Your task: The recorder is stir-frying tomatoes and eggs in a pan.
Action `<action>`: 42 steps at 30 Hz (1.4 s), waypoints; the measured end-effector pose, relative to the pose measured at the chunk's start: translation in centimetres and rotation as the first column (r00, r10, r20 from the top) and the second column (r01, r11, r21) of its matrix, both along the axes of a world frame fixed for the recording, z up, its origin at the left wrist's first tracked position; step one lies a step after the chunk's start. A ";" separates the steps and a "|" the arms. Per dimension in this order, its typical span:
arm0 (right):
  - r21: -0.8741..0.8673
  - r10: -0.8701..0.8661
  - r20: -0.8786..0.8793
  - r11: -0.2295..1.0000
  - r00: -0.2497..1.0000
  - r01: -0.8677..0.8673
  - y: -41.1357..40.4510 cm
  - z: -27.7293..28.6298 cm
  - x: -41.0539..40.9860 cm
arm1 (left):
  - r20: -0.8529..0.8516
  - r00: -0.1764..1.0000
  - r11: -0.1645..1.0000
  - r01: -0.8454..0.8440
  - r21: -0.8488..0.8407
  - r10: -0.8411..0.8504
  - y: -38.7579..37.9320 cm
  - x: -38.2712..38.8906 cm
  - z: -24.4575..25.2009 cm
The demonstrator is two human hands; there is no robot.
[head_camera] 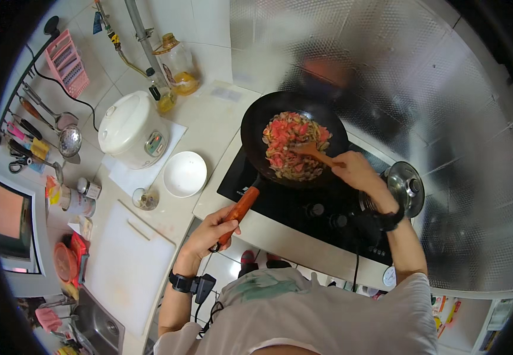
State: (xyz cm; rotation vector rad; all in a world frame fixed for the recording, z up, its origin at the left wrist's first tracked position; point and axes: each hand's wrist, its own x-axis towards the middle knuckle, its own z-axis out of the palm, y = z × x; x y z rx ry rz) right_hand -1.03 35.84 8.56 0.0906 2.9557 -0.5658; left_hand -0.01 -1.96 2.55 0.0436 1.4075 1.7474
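Observation:
A dark wok (252, 120) stands on the black glass gas cooktop (292, 199). My left hand (214, 230) grips its reddish-brown wooden handle (242, 206). In the wok lies a heap of chopped red pieces, probably tomato, mixed with brownish sliced food (298, 142). My right hand (355, 170) is closed around the handle of a wooden spatula (313, 151), whose blade rests in the food. The burner under the wok is hidden. A white bowl (185, 174) sits on the counter left of the wok.
Beside the bowl are a small glass (145, 199) and a white rice cooker (130, 128). A lidded pot (405, 188) stands by my right forearm. Foil sheeting (460, 186) lines the wall. A white cutting board (128, 262) lies near the sink (101, 321); utensils hang at left.

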 end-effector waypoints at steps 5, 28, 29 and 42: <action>0.072 -0.076 0.179 0.995 0.981 0.064 -1.2 1.8 1.3 | 0.005 1.000 1.000 -0.024 -0.008 0.024 -0.6 0.5 -0.2; 0.185 0.065 0.099 0.979 0.993 -0.083 0.4 3.7 2.2 | 0.010 0.999 0.999 -0.039 0.002 0.039 -0.5 0.4 -0.2; 0.192 0.051 0.099 0.979 0.994 -0.069 0.7 2.4 2.0 | 0.010 1.000 1.000 -0.025 0.010 0.025 -0.2 0.4 -0.3; 0.389 0.039 0.223 0.913 0.974 -0.125 1.0 7.4 0.0 | -0.005 0.999 0.999 -0.048 -0.007 0.048 -0.4 0.5 -0.1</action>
